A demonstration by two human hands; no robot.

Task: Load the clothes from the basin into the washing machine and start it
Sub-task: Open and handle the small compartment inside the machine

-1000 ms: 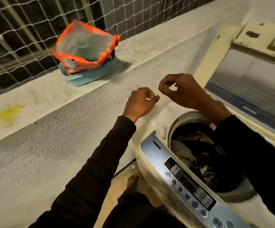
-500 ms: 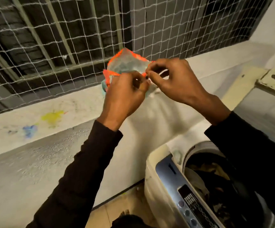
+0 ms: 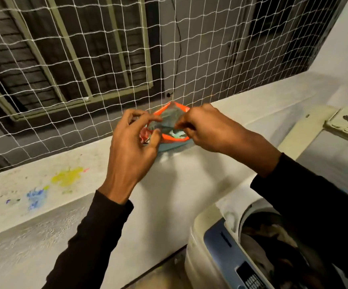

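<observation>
- The left hand (image 3: pixel 130 150) is seen with fingers curled, pinching the left edge of the orange-rimmed packet (image 3: pixel 170 124) on the ledge (image 3: pixel 106 163).
- The right hand (image 3: pixel 205 129) is seen pinching the packet's right edge; the mouth is held pulled apart, wider than half a second earlier, when both hands were bunched together at its top.
- The packet is found resting on a pale blue object (image 3: pixel 169 146) against the netting (image 3: pixel 85 59).
- The clothes (image 3: pixel 273 243) are seen inside the drum of the washing machine (image 3: pixel 200 247), lower right, partly hidden by the right sleeve.
- The basin is not in view.
</observation>
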